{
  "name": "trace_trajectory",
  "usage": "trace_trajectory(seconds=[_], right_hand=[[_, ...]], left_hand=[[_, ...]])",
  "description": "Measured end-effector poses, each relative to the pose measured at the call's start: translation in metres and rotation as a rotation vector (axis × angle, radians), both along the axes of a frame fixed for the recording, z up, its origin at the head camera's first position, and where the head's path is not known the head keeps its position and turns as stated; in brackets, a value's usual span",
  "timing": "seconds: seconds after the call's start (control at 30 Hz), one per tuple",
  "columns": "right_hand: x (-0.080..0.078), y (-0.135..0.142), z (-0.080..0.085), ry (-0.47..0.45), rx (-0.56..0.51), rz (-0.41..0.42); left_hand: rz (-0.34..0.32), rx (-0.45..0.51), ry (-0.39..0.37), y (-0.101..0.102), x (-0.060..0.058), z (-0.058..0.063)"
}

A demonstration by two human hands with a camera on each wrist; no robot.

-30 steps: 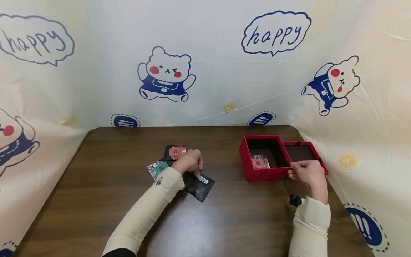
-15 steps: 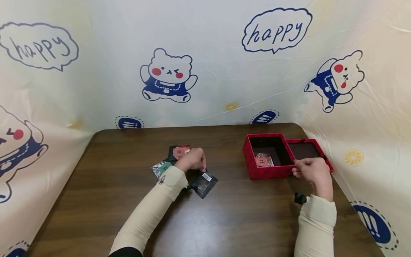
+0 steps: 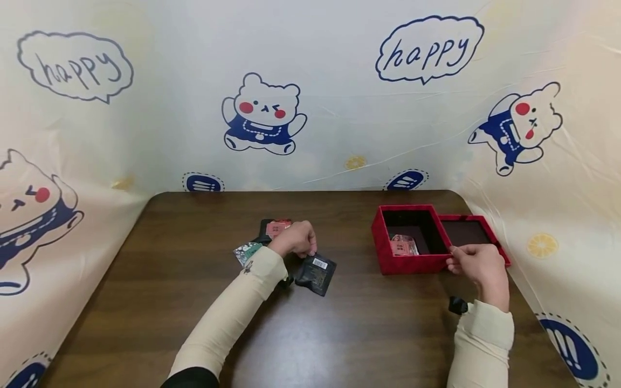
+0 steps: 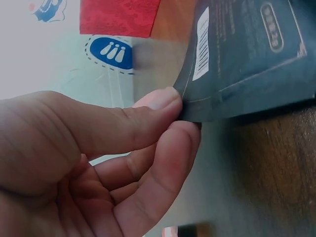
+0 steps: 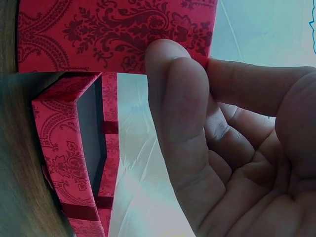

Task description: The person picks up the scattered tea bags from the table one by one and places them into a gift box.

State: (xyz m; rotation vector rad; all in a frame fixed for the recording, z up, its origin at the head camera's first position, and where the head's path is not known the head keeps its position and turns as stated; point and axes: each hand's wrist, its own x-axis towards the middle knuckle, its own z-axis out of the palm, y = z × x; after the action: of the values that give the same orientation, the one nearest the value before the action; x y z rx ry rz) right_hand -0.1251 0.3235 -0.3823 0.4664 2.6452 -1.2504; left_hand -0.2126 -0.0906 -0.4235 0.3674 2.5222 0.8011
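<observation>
In the head view my left hand (image 3: 297, 238) pinches the top edge of a black sachet (image 3: 316, 275) with a white barcode label. The left wrist view shows thumb and index finger at the edge of this sachet (image 4: 247, 54), which is tilted up over the wood. My right hand (image 3: 480, 269) grips the near right corner of a red patterned box (image 3: 412, 265), thumb on one side and fingers on the other. Inside the box lies a pink-labelled sachet (image 3: 404, 246). The red lid (image 3: 494, 237), dark inside, sits against the box's right side.
Beyond my left hand lie a green sachet (image 3: 247, 252) and a black sachet with a red-pink label (image 3: 277, 228), both partly covered by the hand and sleeve. The brown wooden table (image 3: 368, 339) ends at a printed cloth backdrop (image 3: 339, 124).
The left fingers have shifted from over the barcode to the black sachet's edge, and the sachet has come up slightly. The right hand keeps its grip on the box. The head view has turned a little left.
</observation>
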Motion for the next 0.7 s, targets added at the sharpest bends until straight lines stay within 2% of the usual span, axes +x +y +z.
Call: trace_trajectory(seconds=[0.17, 0.43, 0.7], right_hand=[[0.0, 0.0, 0.002, -0.022, -0.009, 0.005], [0.004, 0.007, 0.005, -0.023, -0.058, -0.008], [0.002, -0.002, 0.001, 0.018, -0.105, -0.001]], left_hand=[[0.018, 0.061, -0.035, -0.004, -0.002, 0.001], [0.006, 0.15, -0.061, 0.0, -0.007, 0.006], [0.098, 0.242, -0.134, -0.006, -0.006, 0.011]])
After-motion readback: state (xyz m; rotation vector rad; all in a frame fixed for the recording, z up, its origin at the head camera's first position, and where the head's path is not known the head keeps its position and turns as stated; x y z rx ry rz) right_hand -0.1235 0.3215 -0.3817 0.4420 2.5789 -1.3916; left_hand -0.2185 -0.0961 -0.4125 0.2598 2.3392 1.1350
